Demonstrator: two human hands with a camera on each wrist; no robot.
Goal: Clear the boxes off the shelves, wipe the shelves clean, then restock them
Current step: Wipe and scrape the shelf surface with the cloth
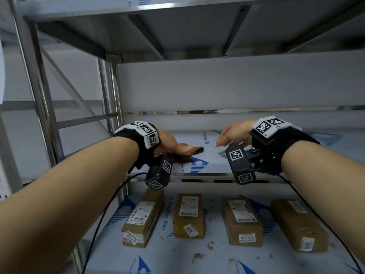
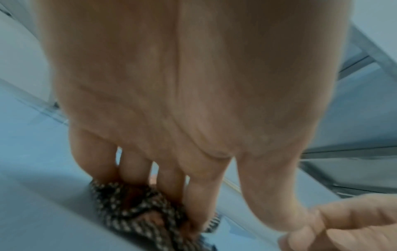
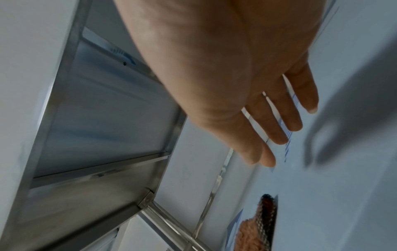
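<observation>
On the left of the middle shelf (image 1: 256,155), the left hand (image 1: 171,143) presses a dark checked cloth (image 1: 187,153) flat against the film-covered shelf, its fingers (image 2: 169,183) laid nearly straight over the bunched fabric rather than curled round it. To wipe well, I judge it should keep the palm low and sweep in overlapping passes from the far edge toward the near lip, so crumbs leave the shelf. To the right, the right hand (image 1: 235,133) hovers just above the shelf with relaxed, straight fingers (image 3: 277,125) holding nothing; it could brace the rail. Four boxes (image 1: 188,215) lie on the lower shelf (image 1: 197,262) among scattered scraps, which needs wiping too.
</observation>
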